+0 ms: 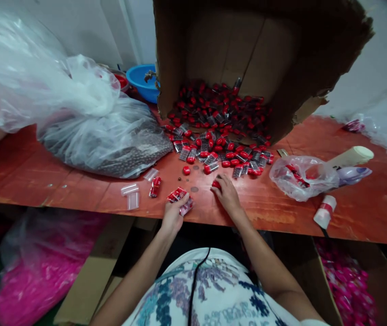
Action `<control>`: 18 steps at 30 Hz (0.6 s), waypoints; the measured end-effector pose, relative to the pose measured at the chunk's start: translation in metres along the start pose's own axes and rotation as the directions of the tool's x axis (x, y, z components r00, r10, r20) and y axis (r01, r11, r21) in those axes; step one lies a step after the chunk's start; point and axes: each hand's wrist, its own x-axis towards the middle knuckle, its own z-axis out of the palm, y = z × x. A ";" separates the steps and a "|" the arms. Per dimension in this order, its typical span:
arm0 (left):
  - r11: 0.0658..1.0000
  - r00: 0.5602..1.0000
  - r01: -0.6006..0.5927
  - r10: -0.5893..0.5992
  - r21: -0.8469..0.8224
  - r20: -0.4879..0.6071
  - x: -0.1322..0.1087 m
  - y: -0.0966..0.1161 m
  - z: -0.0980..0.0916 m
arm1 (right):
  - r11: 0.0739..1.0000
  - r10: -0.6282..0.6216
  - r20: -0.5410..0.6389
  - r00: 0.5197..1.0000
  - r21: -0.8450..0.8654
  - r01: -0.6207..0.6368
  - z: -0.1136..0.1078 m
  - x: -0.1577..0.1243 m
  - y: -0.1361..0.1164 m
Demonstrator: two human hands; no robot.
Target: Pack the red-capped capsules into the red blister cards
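Note:
My left hand [175,213] is closed around a small stack of red-printed plastic packets [177,194] near the table's front edge. To its right, my right hand [226,194] has its fingers curled on a red-capped container [216,184], mostly hidden by them. Just beyond both hands, a single red cap [186,170] lies on the table. A heap of small clear containers with red caps [225,149] spills toward me from a tipped cardboard box [166,54]. Left of my left hand are a rolled red packet [155,186] and clear empty tubes [132,197].
A large clear bag of dark beads [112,140] rests on the red table [20,167] at left, before a blue basin [142,81]. At right are a crumpled plastic bag [302,176] and a white roll [325,212]. Pink goods [350,285] fill a box below.

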 end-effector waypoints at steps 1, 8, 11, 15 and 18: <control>1.000 1.000 0.002 -0.002 -0.004 -0.003 0.001 -0.002 0.003 | 0.999 0.016 -0.021 1.000 0.047 -0.015 -0.001 -0.007 -0.006; 0.999 0.997 0.046 -0.046 0.010 0.062 0.000 -0.013 0.017 | 0.756 0.236 0.141 0.961 0.594 -0.273 0.008 -0.032 -0.062; 0.997 0.992 0.064 -0.069 0.053 0.101 -0.003 -0.013 0.015 | 0.730 0.237 0.153 0.959 0.623 -0.280 0.008 -0.031 -0.062; 0.995 0.997 0.057 -0.061 0.084 0.055 -0.004 -0.011 0.013 | 0.882 0.198 0.105 0.975 0.415 -0.224 -0.008 -0.025 -0.033; 0.997 0.999 0.052 -0.052 0.055 0.009 -0.002 -0.010 0.015 | 0.990 0.094 0.067 0.993 0.096 -0.100 -0.022 -0.017 -0.006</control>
